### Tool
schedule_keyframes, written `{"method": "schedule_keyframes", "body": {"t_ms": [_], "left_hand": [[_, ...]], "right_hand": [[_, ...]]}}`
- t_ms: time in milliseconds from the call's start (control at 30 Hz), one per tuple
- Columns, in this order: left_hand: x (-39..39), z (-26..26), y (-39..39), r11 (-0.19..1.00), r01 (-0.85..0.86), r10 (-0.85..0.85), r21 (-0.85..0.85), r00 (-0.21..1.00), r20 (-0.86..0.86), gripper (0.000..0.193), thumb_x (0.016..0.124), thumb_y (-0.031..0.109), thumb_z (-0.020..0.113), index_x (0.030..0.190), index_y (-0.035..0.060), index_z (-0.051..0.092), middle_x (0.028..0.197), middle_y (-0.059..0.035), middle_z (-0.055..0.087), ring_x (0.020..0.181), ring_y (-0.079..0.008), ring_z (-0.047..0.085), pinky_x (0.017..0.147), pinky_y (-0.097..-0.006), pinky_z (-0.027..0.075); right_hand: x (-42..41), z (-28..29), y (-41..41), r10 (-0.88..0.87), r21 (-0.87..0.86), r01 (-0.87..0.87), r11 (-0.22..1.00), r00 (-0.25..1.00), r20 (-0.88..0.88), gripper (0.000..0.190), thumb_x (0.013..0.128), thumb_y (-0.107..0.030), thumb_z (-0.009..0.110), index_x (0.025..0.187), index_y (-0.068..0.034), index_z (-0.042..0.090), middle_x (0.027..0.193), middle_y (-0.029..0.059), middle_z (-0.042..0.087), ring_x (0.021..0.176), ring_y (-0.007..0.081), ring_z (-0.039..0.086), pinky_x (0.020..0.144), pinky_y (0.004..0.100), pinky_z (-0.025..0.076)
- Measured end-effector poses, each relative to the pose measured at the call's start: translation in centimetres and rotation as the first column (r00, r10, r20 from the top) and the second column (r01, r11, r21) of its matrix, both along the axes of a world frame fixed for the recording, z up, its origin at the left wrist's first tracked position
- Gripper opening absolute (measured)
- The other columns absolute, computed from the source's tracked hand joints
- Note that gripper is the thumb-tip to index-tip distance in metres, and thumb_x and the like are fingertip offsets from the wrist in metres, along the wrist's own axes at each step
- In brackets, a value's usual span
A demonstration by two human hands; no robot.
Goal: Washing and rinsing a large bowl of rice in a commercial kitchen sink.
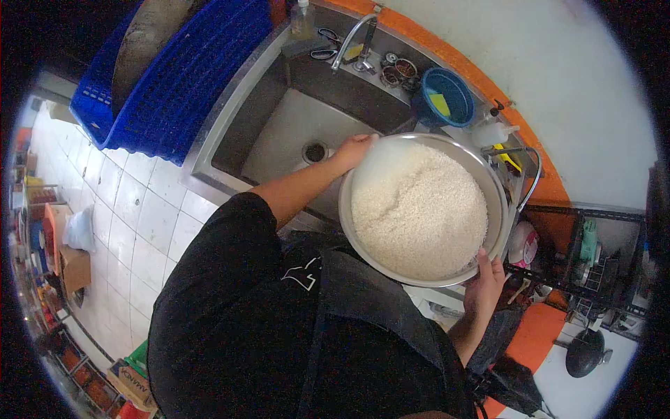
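Note:
A wide round metal bowl (498,209) is held in front of me, partly over the stainless steel sink (293,131). White rice grains (424,220) heap up in it, and cloudy water (384,162) pools along the side by my left hand. My left hand (357,152) grips the upper-left rim. On the opposite, lower-right rim is my right hand (484,283), with fingers over the edge and the rest partly beneath. The basin's drain (315,152) shows to the left of my left hand.
A curved faucet (352,42) rises behind the basin, and a second spout (535,173) stands at right. A blue tub (449,97) with a yellow sponge (439,104), scissors (324,53) and a pump bottle (492,133) line the ledge. Blue crates (178,89) stand left; a wok (585,352) hangs lower right.

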State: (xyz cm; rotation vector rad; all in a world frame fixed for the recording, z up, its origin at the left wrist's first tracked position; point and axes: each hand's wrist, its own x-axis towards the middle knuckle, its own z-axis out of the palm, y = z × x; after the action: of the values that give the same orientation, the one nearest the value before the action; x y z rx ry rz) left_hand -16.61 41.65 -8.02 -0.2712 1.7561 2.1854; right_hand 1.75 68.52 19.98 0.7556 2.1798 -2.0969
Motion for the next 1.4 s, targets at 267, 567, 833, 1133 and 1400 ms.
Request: {"method": "schedule_keyframes", "body": {"t_ms": [267, 567, 833, 1133, 1400], "left_hand": [[0.4, 1.5, -0.1, 0.997, 0.013, -0.013, 0.080, 1.000, 0.006, 0.035, 0.095, 0.032, 0.049, 0.091, 0.0008, 0.065, 0.081, -0.0034, 0.065, 0.073, -0.0114, 0.059, 0.069, -0.0287, 0.049], [0.7, 2.7, 0.3, 0.997, -0.069, 0.068, 0.026, 0.997, 0.037, 0.037, 0.094, 0.033, 0.050, 0.088, -0.0003, 0.064, 0.079, -0.0038, 0.065, 0.071, -0.0113, 0.058, 0.067, -0.0297, 0.048], [0.2, 0.7, 0.0, 0.999, 0.001, -0.001, 0.046, 1.000, 0.009, 0.038, 0.094, 0.034, 0.050, 0.089, -0.0002, 0.064, 0.081, -0.0040, 0.065, 0.071, -0.0122, 0.058, 0.068, -0.0308, 0.049], [-0.1, -0.1, 0.0, 0.999, 0.004, -0.005, -0.052, 1.000, -0.017, 0.039, 0.094, 0.035, 0.049, 0.094, -0.0007, 0.065, 0.082, -0.0060, 0.066, 0.074, -0.0141, 0.060, 0.071, -0.0313, 0.049], [-1.2, -4.7, 0.3, 0.999, -0.035, 0.035, -0.019, 0.999, 0.009, 0.042, 0.094, 0.037, 0.045, 0.096, 0.0002, 0.065, 0.085, -0.0124, 0.067, 0.078, -0.0206, 0.063, 0.075, -0.0364, 0.049]], "right_hand": [[0.0, -0.9, 0.7, -0.040, 0.046, 0.040, 0.998, 0.999, -0.015, 0.028, 0.091, -0.017, 0.056, 0.113, -0.001, 0.054, 0.100, 0.0089, 0.063, 0.084, 0.0177, 0.063, 0.068, 0.0317, 0.054], [-0.1, 0.0, 0.4, -0.031, -0.009, 0.031, 0.999, 0.999, 0.021, 0.028, 0.092, -0.022, 0.053, 0.110, 0.000, 0.054, 0.100, 0.0101, 0.064, 0.083, 0.0192, 0.065, 0.063, 0.0325, 0.057], [-0.5, 0.0, 0.3, -0.084, -0.017, 0.084, 0.996, 0.996, 0.011, 0.037, 0.096, -0.027, 0.045, 0.116, 0.004, 0.049, 0.111, 0.0161, 0.059, 0.091, 0.0260, 0.063, 0.065, 0.0384, 0.057], [-0.7, 0.1, 0.1, -0.107, -0.009, 0.107, 0.994, 0.994, 0.013, 0.035, 0.095, -0.026, 0.047, 0.115, 0.002, 0.050, 0.107, 0.0131, 0.060, 0.087, 0.0232, 0.063, 0.061, 0.0342, 0.056], [-0.8, 0.9, -0.1, -0.004, -0.025, 0.005, 1.000, 1.000, 0.027, 0.032, 0.095, -0.025, 0.048, 0.112, 0.001, 0.051, 0.104, 0.0112, 0.062, 0.085, 0.0207, 0.064, 0.063, 0.0331, 0.055]]}}
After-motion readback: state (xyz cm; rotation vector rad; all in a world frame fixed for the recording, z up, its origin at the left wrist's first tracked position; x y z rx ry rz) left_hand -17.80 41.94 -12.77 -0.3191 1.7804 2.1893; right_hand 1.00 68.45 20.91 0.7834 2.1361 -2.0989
